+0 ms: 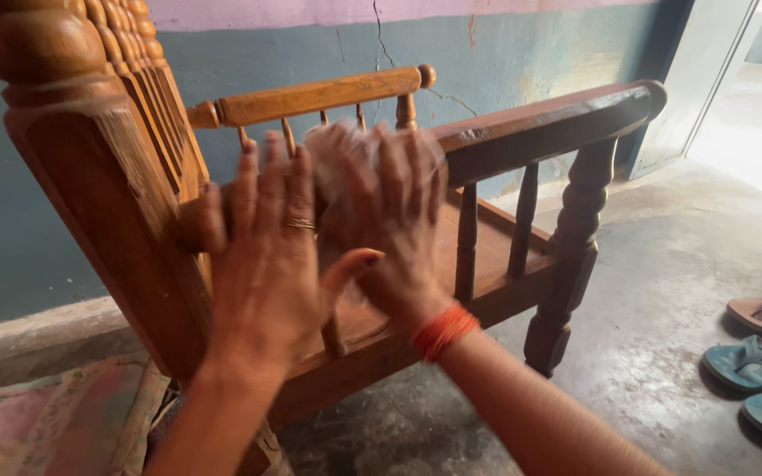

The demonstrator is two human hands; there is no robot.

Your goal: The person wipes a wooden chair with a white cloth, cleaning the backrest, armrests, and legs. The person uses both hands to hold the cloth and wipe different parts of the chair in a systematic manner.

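A brown wooden chair (116,203) with turned spindles lies tipped on its side in front of me. My left hand (262,247), wearing a ring, lies flat with fingers spread against the near armrest. My right hand (394,220), with an orange thread band on the wrist, presses a crumpled pale cloth or plastic wad (332,150) against the same armrest. The wad is blurred and mostly hidden by my fingers. The far armrest (549,119) runs to the right above the seat.
Behind the chair stands a teal and pink wall (487,44) with cracks. Blue and brown sandals (756,361) lie on the concrete floor at right. A patterned mat (55,423) covers the lower left. A bright doorway (751,106) opens at upper right.
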